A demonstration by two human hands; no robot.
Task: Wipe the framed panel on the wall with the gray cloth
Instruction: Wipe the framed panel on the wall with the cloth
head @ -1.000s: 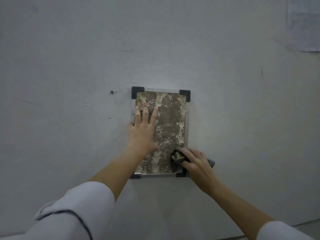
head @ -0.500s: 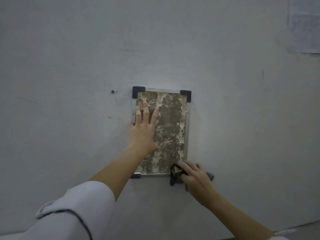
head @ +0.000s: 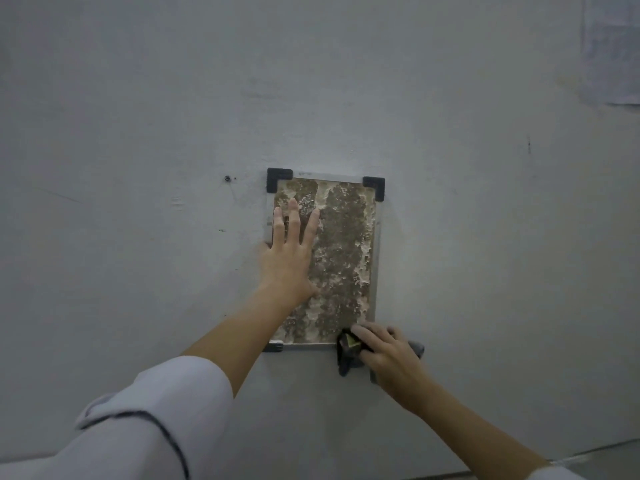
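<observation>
Your right hand [head: 388, 351], curled round the bunched gray cloth [head: 347, 353], now sits lower, at the wall-mounted framed panel's [head: 346, 254] bottom-right corner, so this downward stroke looks spent, while your left hand [head: 289, 261] stays flat, fingers straight, bracing the panel's upper left.

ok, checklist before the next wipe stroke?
1. Left hand flat on the panel, bracing it: ok.
2. Right hand grips the cloth: ok.
3. Cloth on the panel face: it sits at the lower right corner, partly hanging below the frame: not ok.
4. Right strip of the panel free of the left hand for an upward stroke: ok.
5. Lower right bracket in place: hidden by right hand and cloth: cannot tell.
6. Panel clean: mottled brown and pale all over: not ok.
</observation>
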